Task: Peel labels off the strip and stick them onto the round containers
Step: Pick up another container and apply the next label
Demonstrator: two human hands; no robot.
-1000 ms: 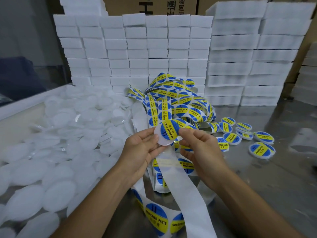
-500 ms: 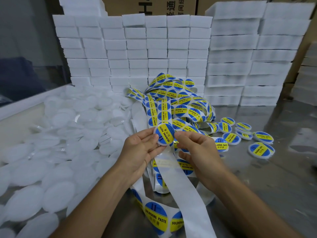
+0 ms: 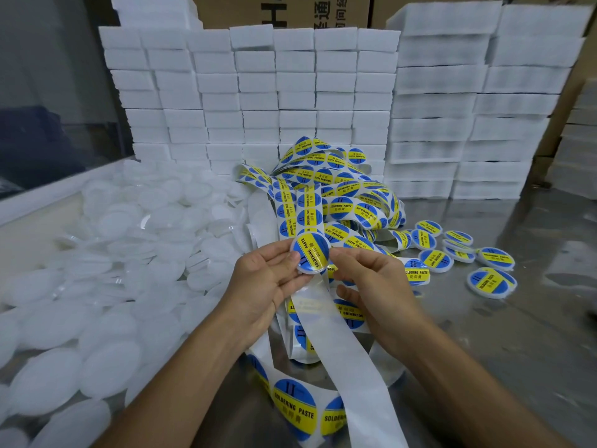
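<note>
Left hand (image 3: 263,279) gripping labelled container (image 3: 310,253) face-up; right hand (image 3: 371,279) fingers (image 3: 347,255) pinching its rim, likely smoothing label over tabletop (image 3: 484,334).

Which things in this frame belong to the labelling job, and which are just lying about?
Part of the job:
- left hand holding the round container, label on it
- right hand at that container's edge
- label strip, tangled
- bare backing strip
- unlabelled containers, heaped left
- labelled containers, lying right

Just lying about:
- white foam blocks, stacked behind
- cardboard boxes
</note>
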